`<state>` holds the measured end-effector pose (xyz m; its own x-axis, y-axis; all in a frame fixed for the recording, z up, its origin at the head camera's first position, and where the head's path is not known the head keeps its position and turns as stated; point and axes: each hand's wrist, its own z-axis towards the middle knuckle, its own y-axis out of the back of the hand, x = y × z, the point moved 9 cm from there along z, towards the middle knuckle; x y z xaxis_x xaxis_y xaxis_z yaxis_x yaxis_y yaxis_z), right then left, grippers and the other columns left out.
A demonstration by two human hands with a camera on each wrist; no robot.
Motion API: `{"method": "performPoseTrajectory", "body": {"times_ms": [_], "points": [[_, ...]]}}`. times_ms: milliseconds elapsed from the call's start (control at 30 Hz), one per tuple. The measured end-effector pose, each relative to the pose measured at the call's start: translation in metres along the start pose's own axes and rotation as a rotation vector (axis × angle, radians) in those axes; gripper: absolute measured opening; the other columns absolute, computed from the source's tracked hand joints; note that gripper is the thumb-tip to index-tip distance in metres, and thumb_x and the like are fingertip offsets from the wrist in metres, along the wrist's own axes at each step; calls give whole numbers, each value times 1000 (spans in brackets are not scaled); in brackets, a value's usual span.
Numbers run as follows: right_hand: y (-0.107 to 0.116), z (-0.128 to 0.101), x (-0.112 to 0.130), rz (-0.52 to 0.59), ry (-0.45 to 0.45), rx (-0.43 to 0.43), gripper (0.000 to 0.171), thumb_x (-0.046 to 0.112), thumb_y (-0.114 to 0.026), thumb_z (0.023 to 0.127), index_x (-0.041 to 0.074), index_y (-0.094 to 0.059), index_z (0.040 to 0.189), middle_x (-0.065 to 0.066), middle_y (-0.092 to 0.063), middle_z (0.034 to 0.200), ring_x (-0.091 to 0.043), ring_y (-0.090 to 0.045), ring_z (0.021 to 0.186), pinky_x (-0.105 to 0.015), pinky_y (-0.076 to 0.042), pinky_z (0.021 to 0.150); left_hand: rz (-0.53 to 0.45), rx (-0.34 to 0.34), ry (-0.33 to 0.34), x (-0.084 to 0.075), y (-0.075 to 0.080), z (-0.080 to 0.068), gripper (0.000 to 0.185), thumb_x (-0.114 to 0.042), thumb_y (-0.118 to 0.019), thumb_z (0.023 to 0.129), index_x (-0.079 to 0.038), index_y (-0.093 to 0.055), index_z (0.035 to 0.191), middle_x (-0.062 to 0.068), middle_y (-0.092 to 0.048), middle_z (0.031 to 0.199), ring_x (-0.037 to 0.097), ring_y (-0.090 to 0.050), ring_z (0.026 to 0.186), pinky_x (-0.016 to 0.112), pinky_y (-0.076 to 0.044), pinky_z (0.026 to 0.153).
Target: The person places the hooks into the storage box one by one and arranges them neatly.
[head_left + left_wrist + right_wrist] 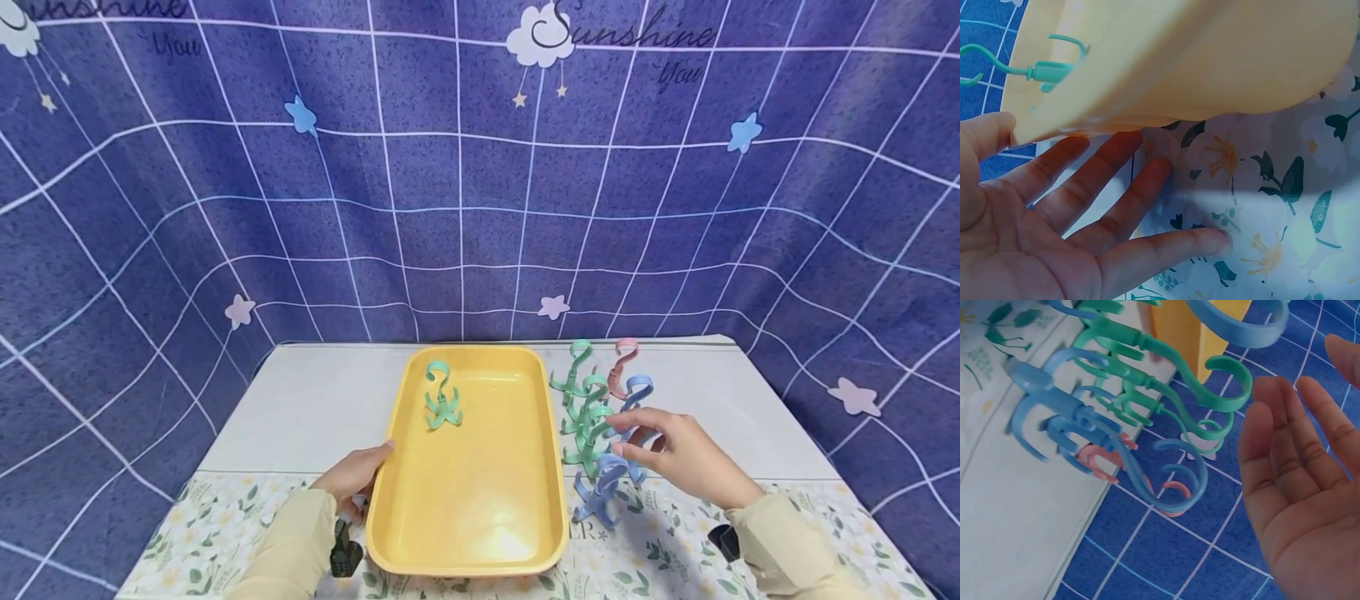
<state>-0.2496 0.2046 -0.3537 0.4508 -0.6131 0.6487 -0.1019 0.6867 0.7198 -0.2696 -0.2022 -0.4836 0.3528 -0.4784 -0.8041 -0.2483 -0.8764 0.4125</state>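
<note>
A yellow tray [525,533] lies at the table's middle, with one green hook [441,398] in its far left part. My left hand [375,458] rests against the tray's left rim; in the left wrist view this hand [1085,181] has straight, spread fingers beside the tray [1210,56] and holds nothing. Right of the tray stands a cluster of hooks: green hooks [585,412], a pink hook [622,367] and blue hooks [603,492]. My right hand [617,435] is at the cluster's right side. In the right wrist view that hand [1285,456] is flat and empty beside the green hooks [1147,381] and a blue hook [1079,419].
The table [315,400] has a white cloth at the back and a floral cloth [217,533] at the front. A blue grid backdrop [465,183] hangs close behind and at both sides. Black wrist mounts [345,554] sit on both sleeves.
</note>
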Motion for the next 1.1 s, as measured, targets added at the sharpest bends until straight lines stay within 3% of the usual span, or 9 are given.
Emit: {"method": "performPoseTrajectory", "body": {"times_ms": [533, 1100], "points": [[-15, -11, -13, 28, 13, 52, 30, 22, -75, 94, 6, -72, 119, -7, -73, 108, -3, -64, 84, -26, -55, 68, 0, -10, -6, -1, 0, -1, 58, -46, -38, 109, 5, -59, 128, 12, -72, 85, 26, -71, 73, 46, -59, 59], [-24, -15, -27, 26, -69, 90, 22, 28, -75, 94, 15, -75, 112, 8, -71, 100, -3, -63, 83, -27, -54, 68, 15, -12, -1, -2, 0, -3, 57, -44, -37, 110, 5, -59, 128, 13, -71, 86, 26, -70, 74, 48, -59, 62]]}}
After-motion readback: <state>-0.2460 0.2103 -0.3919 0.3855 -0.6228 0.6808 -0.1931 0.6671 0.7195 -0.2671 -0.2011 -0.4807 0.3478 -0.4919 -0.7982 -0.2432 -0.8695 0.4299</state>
